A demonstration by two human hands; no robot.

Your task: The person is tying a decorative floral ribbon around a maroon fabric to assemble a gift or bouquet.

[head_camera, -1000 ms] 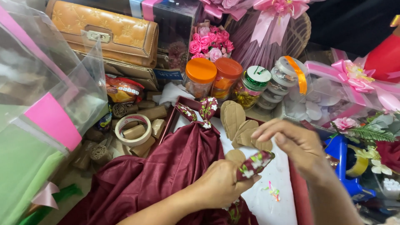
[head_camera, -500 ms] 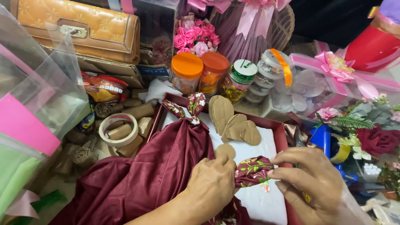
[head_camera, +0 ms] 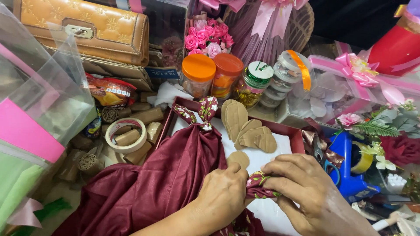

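Far left: clear bags [head_camera: 41, 83] with pink and green sheets inside, standing at the edge of the view.
Back left: tan purse [head_camera: 83, 28] above a heap of brown paper rolls [head_camera: 146, 116]; a tape ring [head_camera: 127, 135] lies among them.
Cloth: maroon satin [head_camera: 148, 183] spreads from the lower left up into the red tray [head_camera: 297, 135], gathered to a neck.
Done so far: the upper end of the satin is already cinched and topped with a floral bow [head_camera: 199, 113]; a judgement only, but that end looks finished.
Left hand [head_camera: 223, 194]: rests on the satin, fingers curled and pressed against the floral strip [head_camera: 258, 185], pinning its left end.
Right hand [head_camera: 306, 192]: fingers pinched on the other end of the same strip, thumb underneath as far as I can tell.
In hand now: the strip sits between the two hands, over the tray's white lining, bunched but not yet a shaped bow.
Left to do, by my reading: the lower gather is still loose, and the cardboard leaves [head_camera: 247, 131] lie unused in the tray.
Behind tray: jars [head_camera: 212, 76] with orange lids, a rose bunch [head_camera: 205, 39].
Right: blue glue gun [head_camera: 350, 175], pink-ribboned box [head_camera: 354, 83], red rose [head_camera: 400, 150].
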